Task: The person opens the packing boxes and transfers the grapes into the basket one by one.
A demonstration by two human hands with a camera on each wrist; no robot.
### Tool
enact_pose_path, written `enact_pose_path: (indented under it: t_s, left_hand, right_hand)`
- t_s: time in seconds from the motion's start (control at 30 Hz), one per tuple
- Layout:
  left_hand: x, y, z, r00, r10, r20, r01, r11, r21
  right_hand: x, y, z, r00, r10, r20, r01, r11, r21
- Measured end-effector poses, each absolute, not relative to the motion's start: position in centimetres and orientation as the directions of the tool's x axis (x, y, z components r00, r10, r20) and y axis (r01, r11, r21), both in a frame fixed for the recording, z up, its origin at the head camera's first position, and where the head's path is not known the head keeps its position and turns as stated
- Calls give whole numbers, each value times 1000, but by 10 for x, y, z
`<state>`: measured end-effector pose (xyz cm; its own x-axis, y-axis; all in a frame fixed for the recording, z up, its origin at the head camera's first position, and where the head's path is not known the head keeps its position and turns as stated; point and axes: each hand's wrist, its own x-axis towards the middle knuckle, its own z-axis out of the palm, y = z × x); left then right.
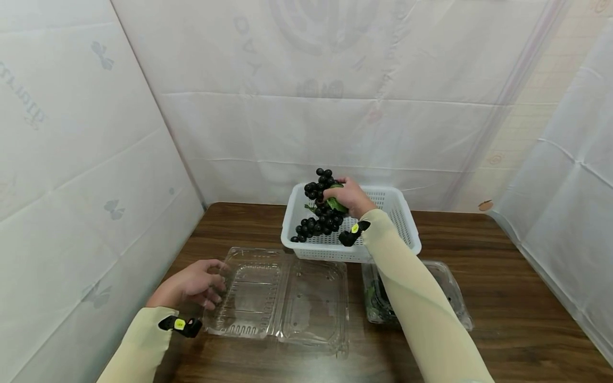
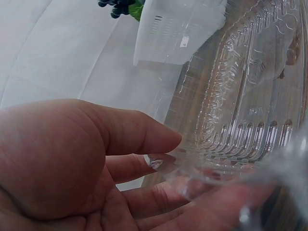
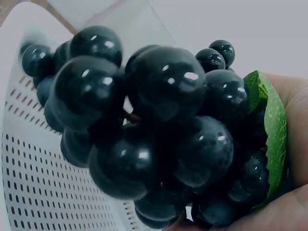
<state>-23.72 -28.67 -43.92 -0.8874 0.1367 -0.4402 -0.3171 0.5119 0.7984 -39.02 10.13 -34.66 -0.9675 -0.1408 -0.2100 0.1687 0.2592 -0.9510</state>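
My right hand [image 1: 351,197] grips a bunch of dark grapes [image 1: 322,213] with green leaves [image 1: 337,202], over the white perforated basket [image 1: 412,234]. Shiny round grapes [image 3: 166,84] fill much of the right wrist view, and a leaf [image 3: 274,130] lies against the palm. On the table's left side, a clear plastic clamshell box [image 1: 282,298] lies unfolded. My left hand [image 1: 198,282] holds its left edge. In the left wrist view the thumb [image 2: 144,134] lies at the rim, with the other fingers [image 2: 159,197] beneath, partly seen through the plastic.
A second clear box [image 1: 447,282] with dark and green contents stands at the right, partly hidden under my right forearm. The wooden table [image 1: 517,276] meets white cloth walls [image 1: 268,133] at the back and on both sides.
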Motion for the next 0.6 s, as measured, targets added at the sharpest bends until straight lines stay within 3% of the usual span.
enact_pose_path:
  t_s: [0.6]
  left_hand:
    - [-236,-288,-440,-888,137,-439,-317,508,801]
  right_hand:
    - [-402,101,-381,-949,-109,-297,241,359,-902]
